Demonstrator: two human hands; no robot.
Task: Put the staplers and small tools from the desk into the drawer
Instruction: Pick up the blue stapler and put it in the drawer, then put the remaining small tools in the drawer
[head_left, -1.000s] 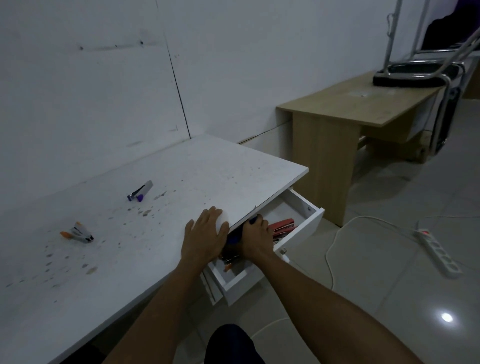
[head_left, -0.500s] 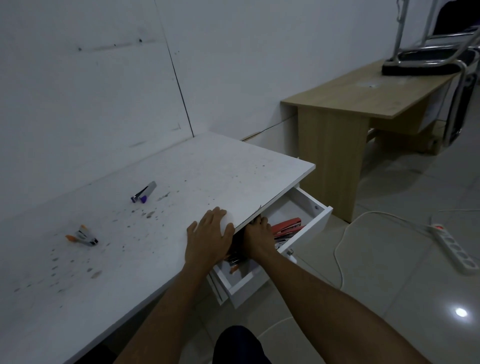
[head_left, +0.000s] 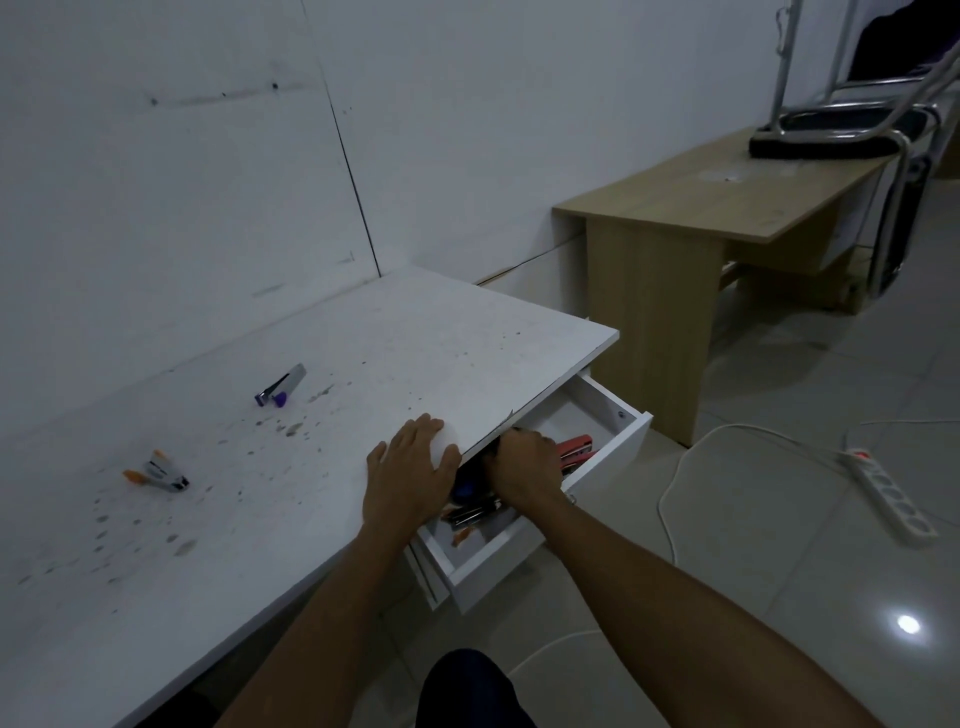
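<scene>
1. Below the tabletop's (head_left: 322, 415) near edge, at centre frame, the white drawer (head_left: 613, 447) stands pulled out, and the right hand (head_left: 524, 467) is down inside it, knuckles up, fingers curled under the overhang.
2. Compared with a second ago, very little has moved: the right hand sat in the same spot in the drawer then, and only the camera has shifted a little. I read this as an item being set down or nudged into place among the others, not a fresh reach.
3. Right grip: the fingers are curled, but the desk edge and the back of the hand hide the fingertips, so I cannot tell whether they clasp something or have let go.
4. Left hand (head_left: 410, 473): flat and spread on the tabletop's edge, palm down, grasping nothing, seemingly bracing the body.
5. Inside the drawer, a red stapler (head_left: 574, 448) lies just right of the right hand, and a cluster of dark tools (head_left: 470, 512) with a blue handle and an orange tip lies below the left hand's fingers.
6. Left on the tabletop, well apart from both hands: a purple-and-silver stapler (head_left: 280, 387) at centre left, and an orange-tipped small tool (head_left: 158, 472) further left.
7. Judgement: the task is partly done; two pieces remain, and the next reach must go across the tabletop to the left.
</scene>
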